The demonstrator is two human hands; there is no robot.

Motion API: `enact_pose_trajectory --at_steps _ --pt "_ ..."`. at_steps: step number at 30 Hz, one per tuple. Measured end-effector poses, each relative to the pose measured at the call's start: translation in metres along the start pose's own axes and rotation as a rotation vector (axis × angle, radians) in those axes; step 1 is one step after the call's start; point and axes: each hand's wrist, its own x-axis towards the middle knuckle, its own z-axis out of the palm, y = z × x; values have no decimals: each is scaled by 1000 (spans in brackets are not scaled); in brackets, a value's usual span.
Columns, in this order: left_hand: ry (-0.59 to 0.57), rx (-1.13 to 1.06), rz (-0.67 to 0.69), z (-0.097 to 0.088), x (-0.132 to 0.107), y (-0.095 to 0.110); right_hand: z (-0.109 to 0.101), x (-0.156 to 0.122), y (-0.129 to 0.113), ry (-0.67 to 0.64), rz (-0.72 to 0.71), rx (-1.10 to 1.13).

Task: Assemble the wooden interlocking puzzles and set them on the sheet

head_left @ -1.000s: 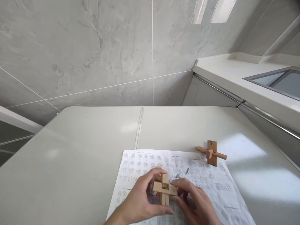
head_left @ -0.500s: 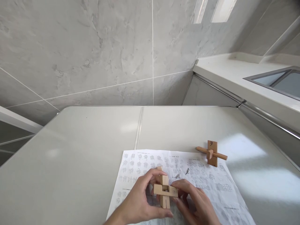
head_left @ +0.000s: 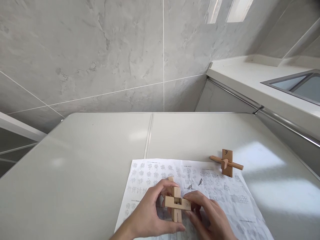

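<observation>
Interlocked light-wood blocks form a cross-shaped wooden puzzle [head_left: 176, 210] above the printed sheet, with a square notch showing in the crosswise piece. My left hand [head_left: 152, 211] is closed around it, index finger at its far end and thumb by the near end. From the other side my right hand [head_left: 208, 213] pinches the right end of the crosswise piece between thumb and fingers. The undersides of the blocks and some fingertips are hidden. Beneath both hands lies the white instruction sheet [head_left: 155, 170], covered in small diagrams.
A second wooden puzzle [head_left: 227, 163], darker and made of a flat board crossed by a rod, rests at the sheet's far right corner. The pale table [head_left: 100, 166] has a seam across it. Behind stands a grey marbled wall [head_left: 112, 50]; a white counter [head_left: 240, 73] is at right.
Both hands keep the same hold on the wooden puzzle. The whole view has shifted very slightly; nothing else visibly differs.
</observation>
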Motion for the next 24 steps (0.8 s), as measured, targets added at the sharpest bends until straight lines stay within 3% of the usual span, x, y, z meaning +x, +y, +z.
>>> enact_pose_trajectory --at_steps 6,15,20,24 --pt "-20 -17 20 1 1 1 -3 3 -4 9 6 -15" --pt "-53 -64 95 0 3 -4 -7 12 -7 5 -111 -36" --pt "-49 -90 58 -1 1 -2 -8 14 -6 24 -217 -133" --pt "-36 -108 39 0 0 -3 -8 14 -5 7 -205 -108"
